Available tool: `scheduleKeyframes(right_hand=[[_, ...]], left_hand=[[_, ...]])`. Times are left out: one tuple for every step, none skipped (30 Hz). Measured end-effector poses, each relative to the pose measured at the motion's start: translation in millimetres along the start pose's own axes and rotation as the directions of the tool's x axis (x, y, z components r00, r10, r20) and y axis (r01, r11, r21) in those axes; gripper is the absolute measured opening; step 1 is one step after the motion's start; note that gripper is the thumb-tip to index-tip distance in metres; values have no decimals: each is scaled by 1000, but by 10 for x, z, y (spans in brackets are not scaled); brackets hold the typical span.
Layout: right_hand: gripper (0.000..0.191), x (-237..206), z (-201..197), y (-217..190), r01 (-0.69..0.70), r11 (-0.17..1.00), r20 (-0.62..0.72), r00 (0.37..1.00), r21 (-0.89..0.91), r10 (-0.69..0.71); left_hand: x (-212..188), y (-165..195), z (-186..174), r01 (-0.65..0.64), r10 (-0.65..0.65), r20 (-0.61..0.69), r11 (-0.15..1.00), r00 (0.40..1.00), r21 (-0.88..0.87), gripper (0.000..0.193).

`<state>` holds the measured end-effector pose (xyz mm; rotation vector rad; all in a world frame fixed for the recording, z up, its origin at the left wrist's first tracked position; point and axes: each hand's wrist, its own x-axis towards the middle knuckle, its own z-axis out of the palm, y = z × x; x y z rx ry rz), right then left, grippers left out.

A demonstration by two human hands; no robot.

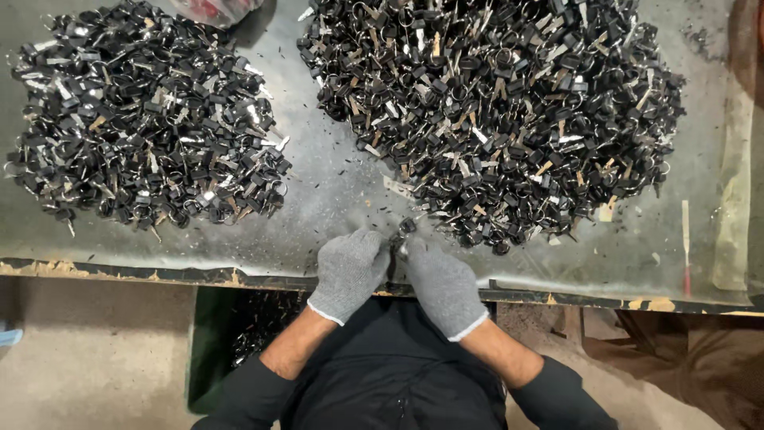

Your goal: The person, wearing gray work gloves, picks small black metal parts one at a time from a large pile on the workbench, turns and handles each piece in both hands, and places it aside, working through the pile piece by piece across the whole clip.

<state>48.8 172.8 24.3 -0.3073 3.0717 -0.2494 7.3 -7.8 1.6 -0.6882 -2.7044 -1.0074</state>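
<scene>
- The left hand (348,271) and right hand (442,285), both in grey knit gloves, meet at the near edge of the table (334,199), fingertips pinched together on one small black keyring piece (400,236) held just above the table edge.
- Below the table edge, left of the left hand, a green bin (208,342) holds more black pieces.
- Just beyond the hands lies the right pile (493,111), a broad heap of black tags with metal rings and blades; its near fringe almost touches the held piece.
- Left of the hands and well apart sits the left pile (147,119).
- Right of the right pile, a thin stick tool (685,243) lies near the table edge.
- Risk, as I judge it: gloved fingertips grip poorly, so the piece could slip off the table edge, or a hand could drag loose pieces from the right pile down.
</scene>
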Motion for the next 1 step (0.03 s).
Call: scheduleKeyframes(right_hand=[[27,-29,108,2,-55,998,46,997,-4,55]], left_hand=[[-25,-13,38,4,-4,8,1000,1000,3,12]])
